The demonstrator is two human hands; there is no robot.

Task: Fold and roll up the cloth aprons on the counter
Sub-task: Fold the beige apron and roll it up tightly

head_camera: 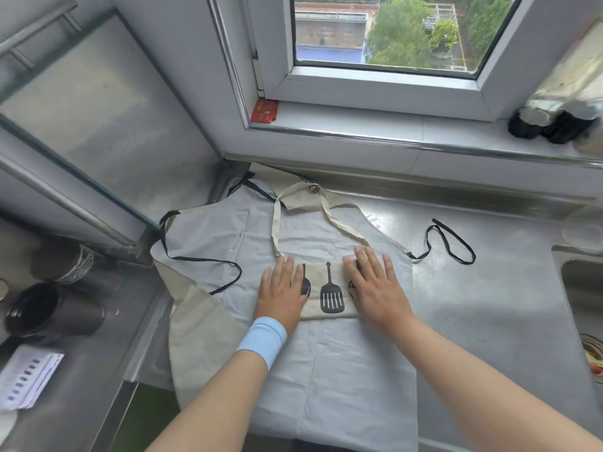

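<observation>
A pale grey apron point(329, 363) with black ties point(452, 243) lies spread flat on the steel counter point(483, 308). On top of it sits a beige apron point(331, 288) folded into a small band, printed with black kitchen utensils, its beige neck loop point(277, 223) trailing toward the window. My left hand point(282, 293), with a light blue wristband, lies flat on the left end of the beige band. My right hand point(375, 285) presses flat on its right end. Another beige cloth point(195, 327) shows under the grey apron at the left.
A sink point(584, 288) opens at the right edge. Dark cups point(49, 308) and folded papers point(26, 380) sit on the lower surface at left. A glass panel point(98, 125) stands at the left, a window sill with dark jars point(551, 125) behind.
</observation>
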